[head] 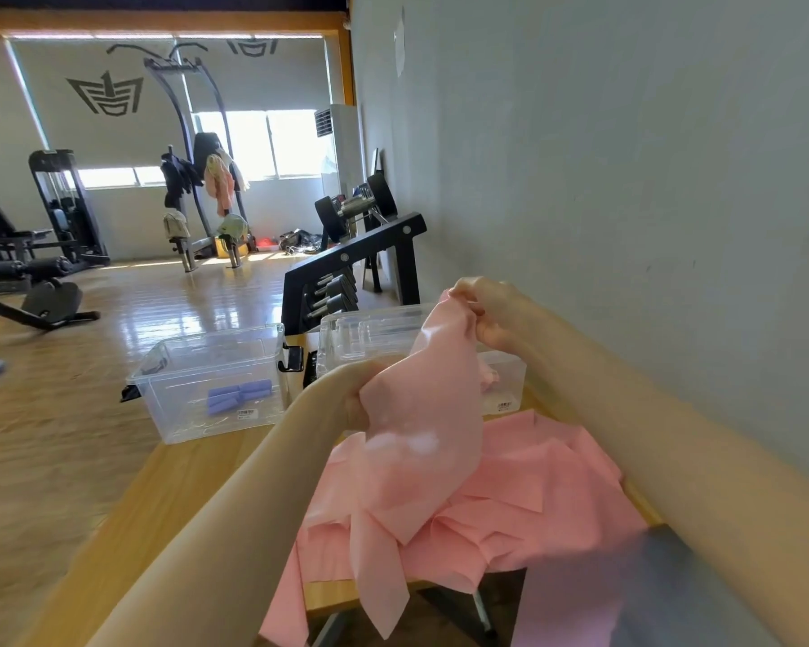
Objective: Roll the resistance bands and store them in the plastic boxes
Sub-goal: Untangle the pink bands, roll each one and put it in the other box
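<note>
Pink resistance bands lie heaped on your wooden table. Your left hand and right hand, held apart, grip one lifted pink band. Beyond stand two clear plastic boxes, one holding purple rolls, then a dumbbell rack.

Pink resistance bands, thin smooth rubbery sheet with slight sheen; plastic boxes, clear glossy plastic; table, smooth light wood; floor, glossy wooden boards; wall, matt grey paint.
</note>
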